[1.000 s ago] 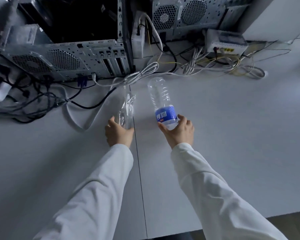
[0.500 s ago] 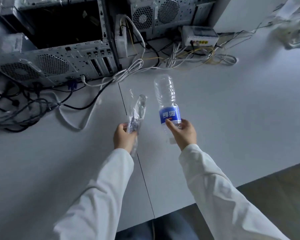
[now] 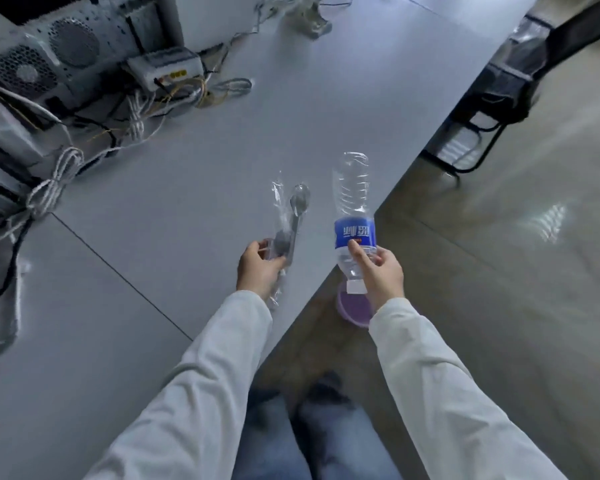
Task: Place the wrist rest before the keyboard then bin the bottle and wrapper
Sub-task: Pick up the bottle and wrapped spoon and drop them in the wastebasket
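Note:
My right hand (image 3: 378, 268) grips an empty clear plastic bottle (image 3: 352, 202) with a blue label, held base away from me and white cap toward me, at the white table's (image 3: 291, 109) right edge. My left hand (image 3: 258, 268) holds a clear plastic wrapper (image 3: 286, 223) with a spoon shape inside, lifted above the tabletop. Just beneath the bottle's cap a purple round bin (image 3: 354, 308) shows on the floor, partly hidden by my right hand and sleeve. No wrist rest or keyboard is in view.
Computer cases (image 3: 49, 53), a white router (image 3: 163, 69) and tangled cables (image 3: 142, 112) crowd the table's far left. A black chair (image 3: 499, 84) stands on the floor at the upper right. My legs in jeans (image 3: 302, 434) are below.
Both hands have pulled back from the cable area toward the table's right edge, carrying bottle and wrapper. My view has turned right, bringing the floor, the chair and the purple bin into sight.

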`<state>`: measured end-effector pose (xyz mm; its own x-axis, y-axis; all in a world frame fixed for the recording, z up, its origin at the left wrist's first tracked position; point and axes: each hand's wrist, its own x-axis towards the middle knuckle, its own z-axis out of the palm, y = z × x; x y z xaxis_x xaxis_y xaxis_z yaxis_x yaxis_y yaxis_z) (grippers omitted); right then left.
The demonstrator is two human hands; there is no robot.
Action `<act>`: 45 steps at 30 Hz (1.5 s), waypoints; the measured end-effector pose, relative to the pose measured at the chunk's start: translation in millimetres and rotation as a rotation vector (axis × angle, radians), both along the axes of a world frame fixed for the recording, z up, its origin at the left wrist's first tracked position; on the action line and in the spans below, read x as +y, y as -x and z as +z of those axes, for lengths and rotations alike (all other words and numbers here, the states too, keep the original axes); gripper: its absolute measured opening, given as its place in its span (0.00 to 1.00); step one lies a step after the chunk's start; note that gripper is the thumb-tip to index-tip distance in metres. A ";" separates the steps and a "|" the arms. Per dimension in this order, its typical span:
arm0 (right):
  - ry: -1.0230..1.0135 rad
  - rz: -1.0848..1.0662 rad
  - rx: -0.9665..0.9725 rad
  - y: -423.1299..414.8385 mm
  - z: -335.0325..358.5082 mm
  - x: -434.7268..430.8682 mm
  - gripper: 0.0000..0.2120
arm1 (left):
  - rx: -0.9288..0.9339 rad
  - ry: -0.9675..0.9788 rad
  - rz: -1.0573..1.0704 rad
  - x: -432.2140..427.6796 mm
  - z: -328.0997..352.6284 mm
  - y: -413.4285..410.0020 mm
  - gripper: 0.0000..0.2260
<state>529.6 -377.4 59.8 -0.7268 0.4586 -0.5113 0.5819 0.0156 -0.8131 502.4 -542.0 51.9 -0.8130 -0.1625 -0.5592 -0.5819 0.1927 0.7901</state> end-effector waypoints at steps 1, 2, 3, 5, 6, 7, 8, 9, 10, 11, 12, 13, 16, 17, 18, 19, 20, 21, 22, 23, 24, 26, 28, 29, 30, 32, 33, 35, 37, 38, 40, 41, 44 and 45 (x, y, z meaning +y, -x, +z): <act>0.001 -0.038 0.000 -7.0 0.4 16.0 0.29 | 0.008 -0.001 -0.029 15.0 -0.2 -0.2 0.21; -0.004 -0.079 -0.008 -14.9 -0.4 33.3 0.29 | 0.013 0.000 -0.060 32.0 0.1 -1.7 0.21; -0.010 -0.119 -0.019 -23.0 -2.0 50.8 0.29 | 0.012 0.004 -0.092 48.7 -0.9 -4.0 0.21; 0.003 -0.203 -0.034 -36.7 -5.7 85.5 0.30 | 0.012 0.023 -0.153 83.7 -4.7 -9.7 0.21; 0.016 -0.245 -0.027 -42.9 -7.6 102.8 0.31 | 0.006 0.029 -0.177 101.6 -7.0 -13.0 0.20; 0.022 -0.279 -0.020 -49.1 -9.2 120.2 0.31 | -0.002 0.032 -0.196 119.1 -10.5 -16.1 0.19; 0.018 -0.291 -0.019 -52.8 -10.6 132.8 0.31 | -0.006 0.036 -0.215 131.4 -13.1 -18.1 0.19; 0.012 -0.305 -0.024 -58.7 -12.6 150.3 0.31 | -0.011 0.045 -0.247 148.9 -17.6 -20.4 0.19; 0.009 -0.320 -0.031 -63.6 -14.3 166.4 0.30 | -0.017 0.059 -0.278 164.3 -22.7 -21.9 0.19; 0.012 -0.341 -0.039 -69.0 -17.3 183.7 0.30 | -0.021 0.068 -0.299 180.9 -29.5 -23.0 0.19; 0.017 -0.358 -0.047 -73.7 -20.9 198.2 0.30 | -0.025 0.077 -0.309 193.7 -35.0 -24.0 0.19; 0.020 -0.377 -0.057 -78.3 -25.3 212.2 0.30 | -0.030 0.087 -0.317 205.4 -41.1 -25.0 0.19; 0.017 -0.410 -0.102 -91.1 -37.1 244.4 0.30 | -0.060 0.116 -0.359 233.5 -56.9 -28.1 0.19; 0.021 -0.415 -0.115 -94.1 -40.7 252.1 0.30 | -0.070 0.121 -0.371 240.0 -61.5 -28.6 0.19; 0.029 -0.417 -0.126 -96.4 -43.5 258.0 0.30 | -0.078 0.128 -0.379 245.7 -64.7 -29.0 0.19; 0.040 -0.417 -0.139 -97.9 -46.4 262.5 0.30 | -0.084 0.142 -0.388 250.5 -67.6 -28.3 0.19; 0.051 -0.414 -0.154 -98.6 -50.0 266.0 0.29 | -0.090 0.157 -0.398 254.3 -70.8 -27.1 0.20; 0.062 -0.410 -0.170 -98.6 -53.9 268.9 0.29 | -0.099 0.170 -0.409 257.7 -73.9 -25.4 0.20; 0.072 -0.405 -0.184 -98.8 -57.4 270.7 0.29 | -0.110 0.180 -0.418 260.3 -76.6 -24.0 0.20; 0.081 -0.401 -0.201 -98.3 -62.0 272.4 0.29 | -0.119 0.187 -0.426 262.7 -80.8 -21.9 0.21; 0.091 -0.395 -0.219 -97.4 -68.0 274.4 0.29 | -0.129 0.198 -0.432 265.0 -85.7 -19.1 0.21; 0.106 -0.371 -0.260 -94.8 -84.5 276.7 0.28 | -0.150 0.216 -0.438 267.1 -100.5 -14.8 0.21; 0.114 -0.343 -0.303 -89.8 -115.6 279.1 0.28 | -0.173 0.230 -0.451 269.2 -130.5 -10.5 0.21; 0.121 -0.331 -0.317 -87.6 -134.2 279.7 0.28 | -0.185 0.235 -0.456 269.6 -148.9 -9.3 0.21; 0.130 -0.322 -0.332 -85.4 -154.1 279.0 0.28 | -0.201 0.238 -0.457 269.8 -169.0 -8.9 0.21; 0.158 -0.312 -0.382 -80.2 -209.8 276.0 0.28 | -0.250 0.241 -0.454 270.2 -222.1 -7.4 0.20; 0.173 -0.305 -0.411 -77.9 -235.3 273.9 0.28 | -0.276 0.242 -0.454 270.2 -247.1 -6.0 0.20; 0.199 -0.282 -0.475 -71.5 -294.3 267.0 0.27 | -0.326 0.239 -0.459 269.7 -306.0 -1.9 0.21; 0.209 -0.239 -0.539 -63.4 -349.0 262.1 0.25 | -0.355 0.242 -0.480 270.9 -359.0 4.7 0.22; 0.218 -0.214 -0.567 -59.7 -375.8 260.3 0.24 | -0.364 0.248 -0.497 271.8 -382.7 7.6 0.23; 0.237 -0.176 -0.609 -47.2 -427.3 258.7 0.27 | -0.385 0.270 -0.535 273.0 -432.7 16.5 0.24; 0.244 -0.168 -0.635 -40.0 -447.3 258.7 0.30 | -0.404 0.270 -0.548 274.3 -451.2 21.3 0.25; 0.243 -0.172 -0.679 -21.7 -496.8 260.2 0.35 | -0.448 0.269 -0.604 280.6 -494.3 33.6 0.25; 0.233 -0.170 -0.670 -14.2 -509.5 260.6 0.34 | -0.451 0.257 -0.613 283.3 -507.4 38.7 0.25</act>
